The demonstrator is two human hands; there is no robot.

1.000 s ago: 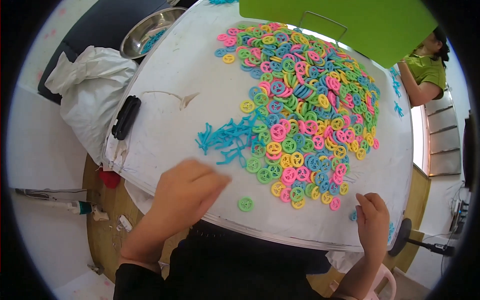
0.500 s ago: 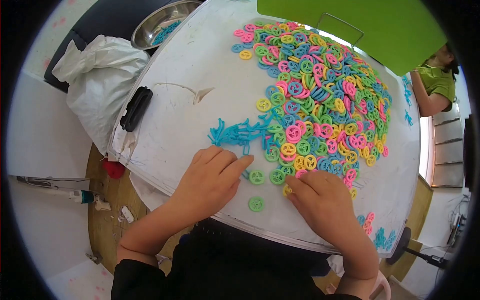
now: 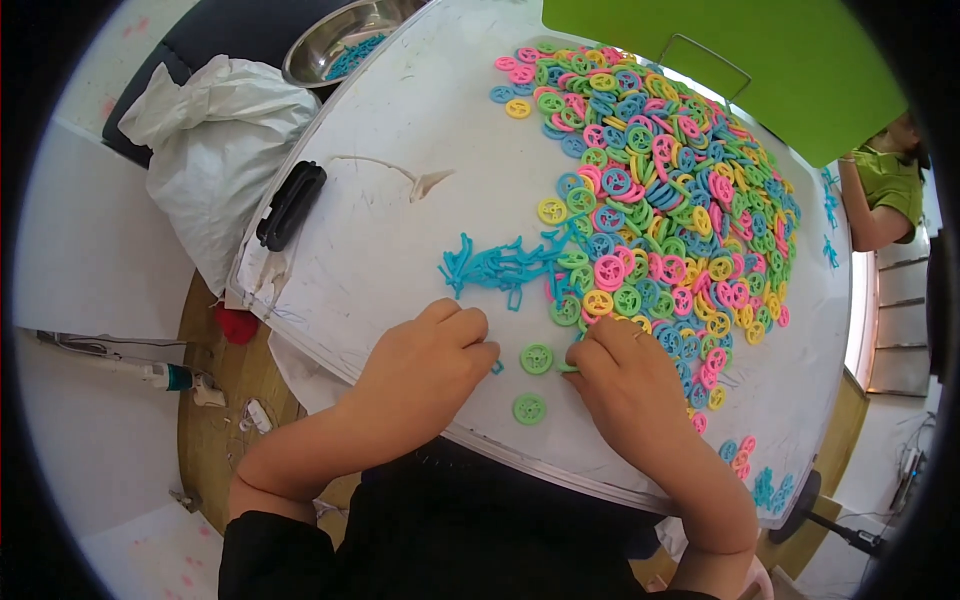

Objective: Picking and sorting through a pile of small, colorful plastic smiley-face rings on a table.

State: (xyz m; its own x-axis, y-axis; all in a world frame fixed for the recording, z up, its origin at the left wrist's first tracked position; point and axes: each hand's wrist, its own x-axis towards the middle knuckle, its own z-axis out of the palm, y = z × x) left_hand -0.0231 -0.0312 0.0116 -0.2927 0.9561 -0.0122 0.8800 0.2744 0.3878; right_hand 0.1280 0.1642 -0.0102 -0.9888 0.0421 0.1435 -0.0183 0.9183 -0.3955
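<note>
My left hand is closed in a pinch low over the white table, with the end of a thin blue plastic piece showing at its fingertips. My right hand pinches a green toy wheel, seen nearly edge-on and partly covered by the fingers. Between the hands lies one green wheel, flat on the table, and a second green wheel sits nearer the front edge. Just beyond my left hand is a tangle of blue plastic pieces.
A big heap of colored wheels covers the table's right side. Small groups of wheels and blue pieces sit at the front right corner. A green board, a black holder, a metal bowl and a person border the table.
My right hand has drawn back slightly from the heap's edge and now has a green wheel in its fingers. My left hand has closed and lowered a little. The view has shifted slightly.
</note>
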